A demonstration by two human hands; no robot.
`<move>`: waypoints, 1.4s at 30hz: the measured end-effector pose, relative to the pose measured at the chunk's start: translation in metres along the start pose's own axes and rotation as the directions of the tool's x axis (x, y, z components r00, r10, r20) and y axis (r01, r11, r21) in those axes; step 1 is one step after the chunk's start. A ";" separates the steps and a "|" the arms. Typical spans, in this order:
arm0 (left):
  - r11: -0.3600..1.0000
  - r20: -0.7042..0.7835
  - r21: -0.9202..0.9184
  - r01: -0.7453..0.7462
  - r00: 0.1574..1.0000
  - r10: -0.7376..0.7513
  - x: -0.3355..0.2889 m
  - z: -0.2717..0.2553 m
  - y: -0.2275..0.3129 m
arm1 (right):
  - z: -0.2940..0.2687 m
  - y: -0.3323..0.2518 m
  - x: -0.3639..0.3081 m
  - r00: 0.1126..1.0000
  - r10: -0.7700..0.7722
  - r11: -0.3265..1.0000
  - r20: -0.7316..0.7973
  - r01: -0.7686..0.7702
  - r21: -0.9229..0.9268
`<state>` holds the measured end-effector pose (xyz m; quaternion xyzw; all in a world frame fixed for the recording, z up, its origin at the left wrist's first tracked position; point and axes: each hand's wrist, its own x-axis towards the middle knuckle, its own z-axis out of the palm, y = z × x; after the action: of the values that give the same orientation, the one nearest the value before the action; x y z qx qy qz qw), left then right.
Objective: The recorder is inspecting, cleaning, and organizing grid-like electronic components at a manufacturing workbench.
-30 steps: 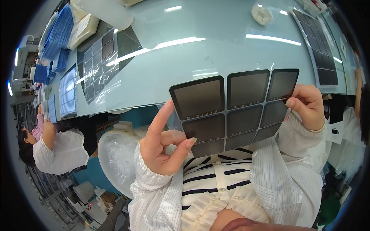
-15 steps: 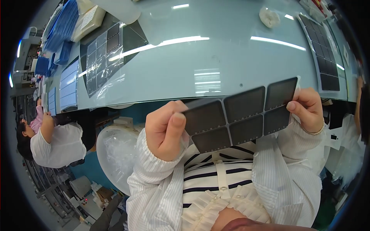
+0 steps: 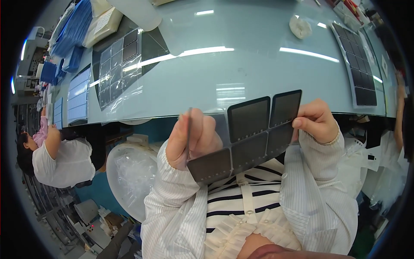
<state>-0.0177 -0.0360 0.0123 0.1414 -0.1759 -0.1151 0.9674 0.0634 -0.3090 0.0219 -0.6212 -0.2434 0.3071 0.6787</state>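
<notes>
My right hand [image 3: 320, 121] pinches the right edge of a clear film sheet [image 3: 221, 129] that bears several dark rectangular panels in two rows. The sheet is tilted in front of my chest. At its upper left corner the film is bare and see-through. My left hand [image 3: 196, 134] is closed on one dark thin panel [image 3: 188, 136], which is turned nearly edge-on to the view and apart from that bare spot. Behind the film, part of the left fingers shows through; whether they also touch the sheet I cannot tell.
A glass-topped table [image 3: 189, 77] lies ahead. On its left are a clear sheet with few dark panels [image 3: 118, 64], a blue gridded sheet [image 3: 79, 95] and blue stacks [image 3: 73, 30]. A panel-filled sheet [image 3: 355, 64] and white roll [image 3: 300, 27] lie right. A co-worker [image 3: 64, 159] sits left, beside a white bin [image 3: 129, 177].
The upper left panel has come off the film and is now in my left hand, turned edge-on. My right hand and the sheet have shifted left and slightly down.
</notes>
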 end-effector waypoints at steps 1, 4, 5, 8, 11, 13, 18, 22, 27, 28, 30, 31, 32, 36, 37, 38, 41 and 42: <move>1.000 -0.045 -0.019 -0.018 0.999 0.017 0.003 0.006 0.000 | 0.000 0.001 0.001 1.000 0.018 1.000 0.026 -0.017 -0.014; 0.671 -0.360 0.731 0.126 0.906 0.222 0.004 0.022 0.009 | -0.011 0.001 -0.008 0.998 -0.018 0.996 -0.055 0.013 -0.083; 0.557 -0.240 0.829 0.049 0.931 0.276 0.005 0.025 0.008 | -0.013 0.000 -0.011 0.999 -0.017 0.997 -0.050 0.013 -0.081; 0.454 -0.240 0.883 0.118 0.945 0.221 0.007 0.031 0.015 | -0.018 -0.007 -0.018 0.988 -0.082 0.992 -0.130 0.068 -0.109; 0.409 -0.278 0.898 0.162 0.929 0.243 0.013 0.034 0.014 | -0.023 -0.009 -0.020 0.981 -0.119 0.985 -0.156 0.098 -0.140; 0.380 -0.274 0.910 0.163 0.926 0.260 0.016 0.036 0.014 | -0.026 -0.007 -0.019 0.978 -0.116 0.986 -0.173 0.093 -0.138; 0.391 -0.291 0.901 0.186 0.929 0.229 0.023 0.029 0.018 | -0.027 -0.002 -0.019 0.957 -0.173 0.979 -0.232 0.141 -0.147; 0.389 -0.256 0.913 0.123 0.915 0.312 0.030 0.024 0.018 | -0.017 -0.009 -0.015 0.961 -0.141 0.989 -0.240 0.129 -0.065; -0.170 -0.016 0.983 0.075 0.946 0.324 0.030 0.019 0.030 | -0.003 -0.013 -0.008 0.962 -0.102 0.994 -0.253 0.091 -0.054; -0.209 0.057 0.978 -0.003 0.966 0.253 0.030 0.018 0.033 | -0.002 -0.015 -0.008 0.960 -0.108 0.994 -0.258 0.096 -0.056; -0.013 -0.056 0.998 0.061 0.965 0.256 0.025 0.021 0.032 | -0.001 -0.014 -0.007 0.959 -0.076 0.997 -0.275 0.072 -0.024; 0.022 -0.056 0.998 0.052 0.970 0.237 0.024 0.021 0.032 | 0.000 -0.013 -0.005 0.956 -0.080 0.997 -0.281 0.076 -0.024; 0.056 -0.059 0.997 0.048 0.974 0.220 0.023 0.023 0.032 | 0.002 -0.014 -0.004 0.958 -0.070 0.997 -0.279 0.072 -0.004; 0.029 0.147 0.988 -0.149 0.987 0.067 0.030 0.025 0.032 | 0.010 -0.020 -0.001 0.967 -0.014 0.998 -0.256 0.027 0.050; -0.024 0.143 0.989 -0.143 0.990 -0.002 0.027 0.021 0.035 | 0.013 -0.022 0.000 0.966 -0.011 0.998 -0.258 0.026 0.054; -0.014 0.144 0.989 -0.144 0.990 -0.012 0.026 0.023 0.031 | 0.015 -0.023 0.000 0.964 -0.001 0.999 -0.266 0.010 0.033; -0.008 -0.114 0.993 0.118 0.974 0.197 0.022 0.025 0.025 | 0.019 -0.024 0.001 0.962 0.011 1.000 -0.274 -0.007 0.014; -0.048 -0.073 0.995 0.083 0.979 0.190 0.018 0.022 0.032 | 0.020 -0.025 0.002 0.966 0.008 1.000 -0.260 -0.004 0.014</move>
<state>-0.0036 -0.0160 0.0475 0.8000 -0.1173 0.0997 0.5799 0.0532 -0.2943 0.0488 -0.6524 -0.1483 0.2266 0.7078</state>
